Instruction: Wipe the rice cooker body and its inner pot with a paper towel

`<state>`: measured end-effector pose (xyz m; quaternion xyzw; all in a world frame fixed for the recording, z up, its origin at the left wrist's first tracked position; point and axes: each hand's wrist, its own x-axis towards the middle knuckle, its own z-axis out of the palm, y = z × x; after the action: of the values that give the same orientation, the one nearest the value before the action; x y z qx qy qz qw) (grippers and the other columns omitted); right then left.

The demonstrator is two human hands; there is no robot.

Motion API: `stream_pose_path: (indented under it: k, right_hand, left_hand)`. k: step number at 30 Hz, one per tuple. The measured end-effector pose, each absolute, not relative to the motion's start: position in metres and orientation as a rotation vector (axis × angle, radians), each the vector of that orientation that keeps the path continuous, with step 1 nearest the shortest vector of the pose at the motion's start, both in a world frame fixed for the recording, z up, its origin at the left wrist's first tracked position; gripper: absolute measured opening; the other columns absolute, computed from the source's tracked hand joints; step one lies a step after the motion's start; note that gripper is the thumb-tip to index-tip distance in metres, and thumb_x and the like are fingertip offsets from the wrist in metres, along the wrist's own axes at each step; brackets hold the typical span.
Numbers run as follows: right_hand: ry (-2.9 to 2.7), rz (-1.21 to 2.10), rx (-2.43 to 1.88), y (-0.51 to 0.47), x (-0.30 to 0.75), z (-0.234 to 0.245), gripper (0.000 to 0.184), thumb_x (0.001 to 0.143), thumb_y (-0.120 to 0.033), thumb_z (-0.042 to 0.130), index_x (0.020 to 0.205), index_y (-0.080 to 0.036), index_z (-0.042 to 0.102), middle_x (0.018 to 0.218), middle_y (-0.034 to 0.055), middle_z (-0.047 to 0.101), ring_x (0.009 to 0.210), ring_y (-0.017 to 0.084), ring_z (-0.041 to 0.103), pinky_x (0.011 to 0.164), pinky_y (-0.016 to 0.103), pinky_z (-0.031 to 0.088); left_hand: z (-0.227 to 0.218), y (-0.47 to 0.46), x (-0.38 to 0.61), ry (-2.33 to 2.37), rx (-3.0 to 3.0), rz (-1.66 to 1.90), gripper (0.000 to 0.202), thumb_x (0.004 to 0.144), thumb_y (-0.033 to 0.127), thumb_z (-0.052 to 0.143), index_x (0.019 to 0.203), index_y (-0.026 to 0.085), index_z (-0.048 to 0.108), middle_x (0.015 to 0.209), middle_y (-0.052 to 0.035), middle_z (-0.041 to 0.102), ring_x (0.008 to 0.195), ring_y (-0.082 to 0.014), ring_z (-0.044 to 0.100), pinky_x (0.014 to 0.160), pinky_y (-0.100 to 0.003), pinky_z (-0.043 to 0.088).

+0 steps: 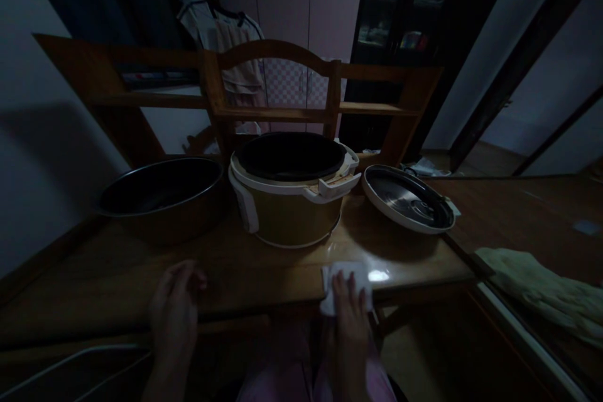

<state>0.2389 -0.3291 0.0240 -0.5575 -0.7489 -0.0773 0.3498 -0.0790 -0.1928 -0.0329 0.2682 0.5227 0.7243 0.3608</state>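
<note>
My right hand [349, 314] lies flat, fingers stretched out, on a white folded cloth [358, 275] at the front edge of the wooden table [264, 264]. My left hand [175, 311] rests on the table edge with its fingers curled; nothing shows in it. Behind the cloth stands an open yellow-and-white cooker [289, 191] with a dark inner pot. The cooker's lid [407, 198] lies upside down to its right. A large dark metal bowl [162, 191] sits to the cooker's left.
A wooden shelf unit [277, 110] rises behind the table, with clothes on hangers [230, 44] beyond it. A pale cloth [541, 292] lies on the surface at the right. A dark cabinet [400, 25] stands at the back. The room is dim.
</note>
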Motion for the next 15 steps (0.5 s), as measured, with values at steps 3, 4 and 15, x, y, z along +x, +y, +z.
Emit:
stream_pose_path:
  k: [3, 4, 15]
  right_hand:
    - [-2.071, -0.188, -1.267, -0.319, 0.183, 0.015, 0.030, 0.104, -0.036, 0.062, 0.132, -0.024, 0.064, 0.138, 0.0098, 0.065, 0.113, 0.023, 0.068, 0.097, 0.044, 0.060]
    - [-2.103, -0.186, -1.220, -0.317, 0.169, 0.014, 0.029, 0.105, -0.036, 0.060, 0.131, -0.025, 0.065, 0.139, 0.0098, 0.064, 0.114, 0.023, 0.068, 0.097, 0.042, 0.060]
    - [-2.082, -0.234, -1.295, -0.320, 0.212, -0.002, 0.033, 0.103, -0.040, 0.065, 0.132, -0.024, 0.065, 0.140, 0.0103, 0.063, 0.117, 0.024, 0.066, 0.100, 0.046, 0.058]
  left_hand:
    - [-0.035, -0.193, -0.085, 1.251, 0.621, 1.805, 0.029, 0.072, 0.037, 0.082, 0.088, 0.016, 0.070, 0.072, 0.0015, 0.063, 0.067, -0.0122, 0.056, 0.057, -0.022, 0.044]
    - [-0.035, -0.193, -0.087, 1.243, 0.617, 1.787, 0.029, 0.073, 0.038, 0.082, 0.086, 0.015, 0.070, 0.071, 0.0008, 0.063, 0.067, -0.0124, 0.056, 0.057, -0.022, 0.044]
    - [-0.033, -0.199, -0.080, 1.396, 0.836, 1.751, 0.030, 0.077, 0.043, 0.079, 0.089, 0.017, 0.072, 0.075, -0.0012, 0.066, 0.067, -0.0145, 0.060, 0.057, -0.023, 0.047]
